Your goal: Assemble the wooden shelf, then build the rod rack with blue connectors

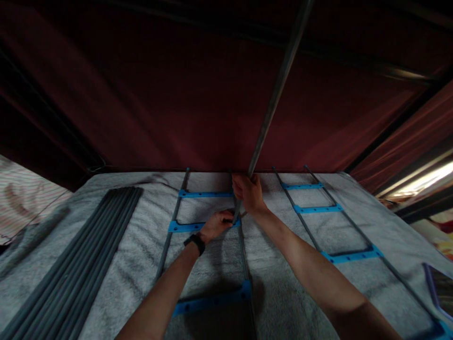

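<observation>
A long grey tube [274, 97] rises steeply from the middle of the bed, its lower end at a blue connector bar [189, 227]. My right hand [248, 191] is wrapped round the tube a little above that end. Down at the bar's right corner my left hand [216, 225], with a black band on the wrist, has its fingers closed at the tube's foot; its fingertips are partly hidden. The bar belongs to a ladder-like frame of grey tubes and blue crossbars, with a nearer crossbar [214, 301] and a farther crossbar [205, 194].
On the right lies a second ladder-like frame [354, 256]. A bundle of several grey tubes [81, 264] rests on the left. Everything lies on a grey fleece blanket [283, 293]. Dark red fabric [177, 108] hangs behind, and a phone-like object [440, 290] is at the right edge.
</observation>
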The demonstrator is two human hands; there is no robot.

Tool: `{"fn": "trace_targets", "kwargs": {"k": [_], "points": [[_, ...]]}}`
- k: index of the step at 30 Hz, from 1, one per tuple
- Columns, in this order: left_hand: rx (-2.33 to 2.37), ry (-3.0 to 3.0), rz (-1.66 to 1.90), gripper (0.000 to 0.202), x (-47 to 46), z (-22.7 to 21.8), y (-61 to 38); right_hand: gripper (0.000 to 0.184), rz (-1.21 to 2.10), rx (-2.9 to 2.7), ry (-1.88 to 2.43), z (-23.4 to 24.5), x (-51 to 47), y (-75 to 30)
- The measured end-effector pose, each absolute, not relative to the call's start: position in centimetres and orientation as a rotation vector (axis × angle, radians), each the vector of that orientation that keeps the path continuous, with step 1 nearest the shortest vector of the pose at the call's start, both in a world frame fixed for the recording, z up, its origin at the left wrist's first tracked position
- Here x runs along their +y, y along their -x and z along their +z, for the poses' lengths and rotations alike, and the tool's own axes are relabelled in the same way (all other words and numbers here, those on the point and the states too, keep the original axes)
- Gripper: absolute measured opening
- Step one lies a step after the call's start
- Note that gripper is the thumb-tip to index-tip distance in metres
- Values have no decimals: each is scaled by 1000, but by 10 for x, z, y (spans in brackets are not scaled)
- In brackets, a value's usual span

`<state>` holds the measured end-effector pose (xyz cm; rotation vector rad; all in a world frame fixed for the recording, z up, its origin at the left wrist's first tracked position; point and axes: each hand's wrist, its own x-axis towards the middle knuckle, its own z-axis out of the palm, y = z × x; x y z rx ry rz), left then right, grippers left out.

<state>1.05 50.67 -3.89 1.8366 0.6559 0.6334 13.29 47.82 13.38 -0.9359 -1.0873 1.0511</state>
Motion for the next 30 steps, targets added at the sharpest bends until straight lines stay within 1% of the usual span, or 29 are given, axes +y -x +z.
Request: {"fn": "trace_targets", "kwargs": {"k": [5,11,17,25,30], "points": [[649,-1829,637,28,505,-38,-9,37,1067,-1275,914,133,467,-131],[677,-1887,641,25,504,-37,-9,37,1070,-1164,865,134,466,-137],[727,-1952,632,20,501,-34,-8,38,1112,-1233,860,134,461,-133],[775,-2012,627,20,494,-32,-10,37,1093,-1220,930,136,455,-130],[797,-2032,626,20,493,-32,-11,39,1122,-1254,903,135,453,-130]]}}
